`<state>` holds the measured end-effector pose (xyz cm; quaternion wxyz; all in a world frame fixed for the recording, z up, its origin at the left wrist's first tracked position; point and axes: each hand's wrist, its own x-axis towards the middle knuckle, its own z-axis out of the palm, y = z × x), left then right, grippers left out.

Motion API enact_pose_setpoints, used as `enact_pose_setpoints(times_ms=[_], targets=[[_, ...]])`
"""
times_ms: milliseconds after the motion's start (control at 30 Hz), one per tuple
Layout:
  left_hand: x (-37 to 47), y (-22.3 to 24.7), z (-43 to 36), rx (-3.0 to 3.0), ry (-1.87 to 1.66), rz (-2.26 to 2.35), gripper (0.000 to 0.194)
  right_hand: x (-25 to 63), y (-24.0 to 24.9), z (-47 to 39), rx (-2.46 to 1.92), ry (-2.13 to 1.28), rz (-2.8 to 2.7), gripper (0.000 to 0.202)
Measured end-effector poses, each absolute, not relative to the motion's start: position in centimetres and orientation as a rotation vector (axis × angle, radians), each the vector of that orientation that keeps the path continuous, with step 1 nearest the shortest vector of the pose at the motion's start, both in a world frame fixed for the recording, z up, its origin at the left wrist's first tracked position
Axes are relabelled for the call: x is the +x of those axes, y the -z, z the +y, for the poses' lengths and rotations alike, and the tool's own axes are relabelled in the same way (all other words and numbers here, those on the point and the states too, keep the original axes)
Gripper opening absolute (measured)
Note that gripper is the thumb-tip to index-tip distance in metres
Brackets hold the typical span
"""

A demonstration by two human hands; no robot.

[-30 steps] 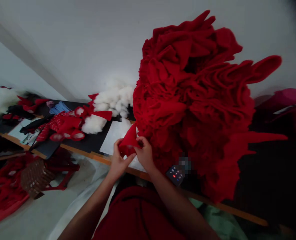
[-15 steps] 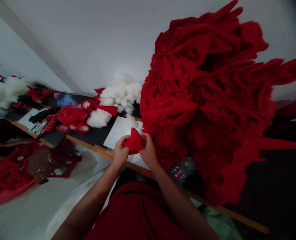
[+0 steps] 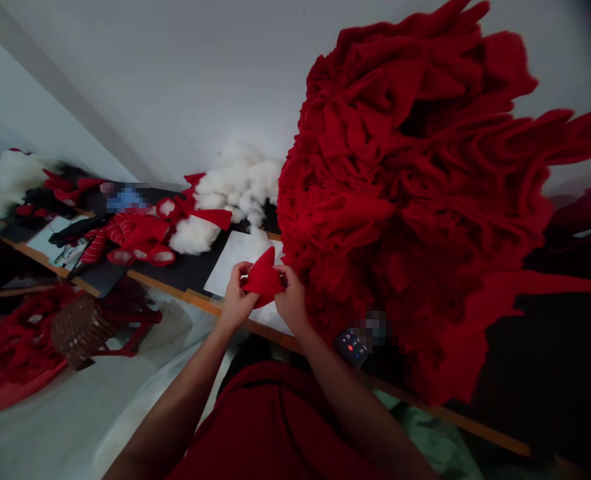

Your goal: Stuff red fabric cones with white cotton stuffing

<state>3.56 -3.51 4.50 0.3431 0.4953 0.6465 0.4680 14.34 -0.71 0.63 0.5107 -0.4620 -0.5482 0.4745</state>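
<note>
Between my two hands is a small red fabric piece point(image 3: 264, 275) with a pointed top, held over the table's front edge. My left hand point(image 3: 237, 293) grips its left side, fingers curled round the edge. On the other side, my right hand point(image 3: 291, 297) pinches the cloth with thumb and fingers. Behind it, white sheets point(image 3: 225, 257) lie on the dark table, with a tuft of white stuffing point(image 3: 259, 239) on them. A tall heap of red fabric pieces point(image 3: 365, 213) rises close to my right hand.
Red stuffed toys point(image 3: 145, 237) and a mound of white stuffing point(image 3: 235, 190) lie along the table to the left. A lit phone point(image 3: 351, 348) rests by the heap. A woven-seat stool point(image 3: 78, 330) and red bagged material point(image 3: 15, 347) stand on the floor at left.
The red piece has turned slightly, its tip now leaning right, and both hands still hold it. The whole view has shifted a little.
</note>
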Motion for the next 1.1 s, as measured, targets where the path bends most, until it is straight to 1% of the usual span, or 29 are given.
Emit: enact_pose_setpoints(times_ms=[67,167,233,333,400,467,567,633,700,733,800,867,900,933,1000,1033,1100], targets=[[3.8,-4.5,-3.5,1.309,-1.237,1.652,0.040,14.2,-0.6,-0.7,-1.065,-1.175,-1.347,0.036],[3.5,-4.1,-3.3,1.399,-1.237,1.747,0.029,14.2,-0.7,-0.8,-1.104,-1.164,-1.389,0.027],[2.9,-3.6,-3.1,1.440,-1.231,1.842,0.024,14.3,-0.6,-0.9,-1.169,-1.135,-1.375,0.026],[2.2,-3.2,-2.5,1.439,-1.258,2.007,0.025,14.2,-0.3,-0.8,-1.254,-1.094,-1.295,0.026],[1.8,-3.1,-2.5,1.339,-1.287,2.021,0.025,14.0,-0.1,-0.6,-1.239,-1.101,-1.269,0.024],[1.3,-3.3,-2.9,1.142,-1.313,1.841,0.028,13.7,0.2,-0.3,-1.173,-1.145,-1.249,0.027],[0.4,-3.6,-4.2,0.713,-1.251,1.285,0.047,12.7,0.8,-0.1,-1.081,-1.239,-1.126,0.033],[-0.3,-3.6,-4.7,0.408,-1.170,1.007,0.051,11.5,1.2,-0.4,-1.059,-1.336,-1.017,0.031],[-1.0,-3.3,-4.4,0.181,-1.163,0.942,0.045,10.2,1.7,-1.0,-1.031,-1.462,-0.988,0.027],[-1.3,-3.1,-3.9,0.104,-1.185,0.967,0.039,9.6,1.9,-1.2,-0.999,-1.531,-1.018,0.026],[-2.3,-2.8,-2.8,0.010,-1.244,1.053,0.027,8.9,2.4,-1.2,-0.914,-1.684,-1.152,0.026],[-3.7,-2.7,-1.7,-0.054,-1.309,1.132,0.022,8.7,3.0,0.2,-0.936,-1.735,-1.332,0.026],[-4.5,-2.8,-1.2,-0.087,-1.349,1.165,0.021,8.6,3.3,1.4,-1.007,-1.681,-1.440,0.028],[-5.4,-2.9,-0.9,-0.116,-1.394,1.190,0.021,8.4,3.6,2.9,-1.154,-1.513,-1.524,0.029],[-7.1,-3.4,-0.4,-0.151,-1.469,1.200,0.019,7.7,4.3,6.4,-1.372,-1.023,-1.714,0.037],[-7.7,-3.6,-0.3,-0.158,-1.483,1.188,0.019,7.1,4.8,8.2,-1.444,-0.846,-1.808,0.041],[-8.5,-4.3,0.2,-0.160,-1.483,1.157,0.019,5.7,6.1,11.1,-1.523,-0.695,-1.987,0.049]])
